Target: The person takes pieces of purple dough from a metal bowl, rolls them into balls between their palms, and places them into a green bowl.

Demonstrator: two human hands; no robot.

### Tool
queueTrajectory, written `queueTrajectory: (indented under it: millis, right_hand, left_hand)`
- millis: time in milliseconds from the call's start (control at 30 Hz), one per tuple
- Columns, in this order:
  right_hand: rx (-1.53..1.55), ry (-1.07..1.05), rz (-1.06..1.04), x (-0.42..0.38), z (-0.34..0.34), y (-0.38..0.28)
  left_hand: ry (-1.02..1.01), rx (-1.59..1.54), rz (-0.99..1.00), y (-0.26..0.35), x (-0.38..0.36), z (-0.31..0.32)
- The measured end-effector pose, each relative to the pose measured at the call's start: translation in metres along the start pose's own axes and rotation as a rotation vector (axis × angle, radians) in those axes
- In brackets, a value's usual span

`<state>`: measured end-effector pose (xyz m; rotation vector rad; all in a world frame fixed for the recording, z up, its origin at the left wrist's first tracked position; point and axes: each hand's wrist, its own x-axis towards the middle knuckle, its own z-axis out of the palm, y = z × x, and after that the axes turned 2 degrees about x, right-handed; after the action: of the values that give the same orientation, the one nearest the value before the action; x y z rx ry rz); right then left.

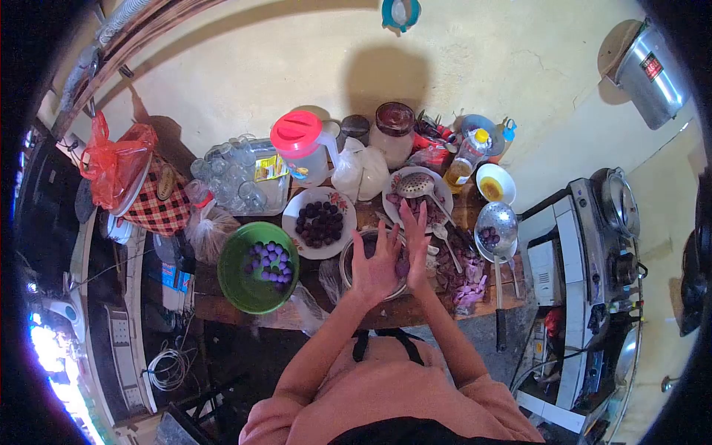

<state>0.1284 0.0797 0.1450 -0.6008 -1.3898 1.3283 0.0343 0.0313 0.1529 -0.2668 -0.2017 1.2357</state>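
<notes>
Both hands are raised over a round metal bowl (345, 273) at the table's front edge, hiding much of it. My left hand (376, 268) is open, palm up, with fingers spread. Close beside it my right hand (417, 248) is turned edge-on, its fingers stretched out. A small purple lump (402, 268) shows between the two palms; I cannot tell whether they touch it. To the left stands a green basin (231, 288) with several light purple balls (272, 261). A floral plate (335, 199) behind the bowl bears several dark purple balls (320, 224).
A skimmer (417, 185) lies across another plate (391, 180), with a spoon (445, 241) nearby. Purple peelings (469, 285) lie at right, near a strainer (498, 219). Behind are a red-lidded pitcher (302, 152), a jar (391, 141), an oil bottle (466, 163) and glasses (226, 174). A stove (586, 222) stands right.
</notes>
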Motion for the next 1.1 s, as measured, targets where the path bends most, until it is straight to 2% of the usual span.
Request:
queueTrajectory:
  millis: [33, 100, 167, 267, 300, 467, 567, 633, 700, 767, 800, 833, 867, 933, 1000, 1100]
  right_hand:
    - [0.007, -0.001, -0.009, -0.001, -0.001, 0.002]
    - [0.021, -0.003, -0.026, -0.003, -0.002, 0.005]
    - [0.024, 0.007, -0.024, -0.003, 0.004, -0.003]
    - [0.034, -0.022, -0.041, -0.005, 0.002, 0.002]
    - [0.039, -0.040, -0.050, -0.004, 0.002, 0.001]
    - [-0.430, -0.218, -0.108, 0.001, 0.017, -0.019]
    - [-0.764, -0.394, -0.226, -0.014, 0.022, -0.022]
    - [-0.952, -0.457, -0.264, -0.014, 0.017, -0.021]
    - [-1.081, -0.441, -0.221, -0.006, 0.003, -0.017]
    - [-1.625, -0.526, -0.155, 0.002, 0.027, -0.031]
    - [-1.899, -0.564, -0.118, 0.004, 0.035, -0.037]
    - [-1.625, -0.582, -0.263, 0.001, 0.035, -0.039]
    - [-1.345, -0.586, -0.395, -0.005, 0.034, -0.041]
    - [-1.175, -0.556, -0.416, -0.005, 0.023, -0.038]
    - [-1.387, -0.501, -0.214, 0.004, 0.007, -0.027]
    - [-1.166, -0.489, -0.182, 0.003, 0.024, -0.026]
  left_hand:
    - [-0.155, -0.511, -0.109, 0.000, -0.002, 0.000]
    - [-0.141, -0.440, -0.091, -0.002, -0.003, 0.004]
    - [0.197, 0.723, 0.155, -0.009, -0.003, 0.028]
    - [0.074, 0.734, 0.162, -0.006, -0.004, 0.025]
    - [0.100, 0.782, 0.171, -0.007, -0.004, 0.023]
    - [0.228, 1.015, 0.218, -0.015, 0.002, 0.005]
    - [0.254, 0.660, 0.272, 0.004, 0.008, -0.003]
    - [0.116, 0.635, 0.332, 0.010, 0.010, -0.002]
    - [-0.047, 0.701, 0.202, 0.011, 0.002, 0.003]
    - [-0.005, 0.596, 0.211, -0.002, 0.003, -0.021]
    - [-0.138, 0.574, 0.237, 0.003, 0.007, -0.044]
    - [-0.270, 0.553, 0.261, 0.004, 0.009, -0.047]
    - [-0.107, 0.521, 0.247, 0.011, 0.007, -0.049]
    - [0.215, 0.449, 0.218, 0.021, 0.001, -0.027]
    - [0.207, 0.521, 0.219, 0.018, -0.002, -0.026]
    - [0.184, 0.624, 0.213, 0.007, 0.000, -0.028]
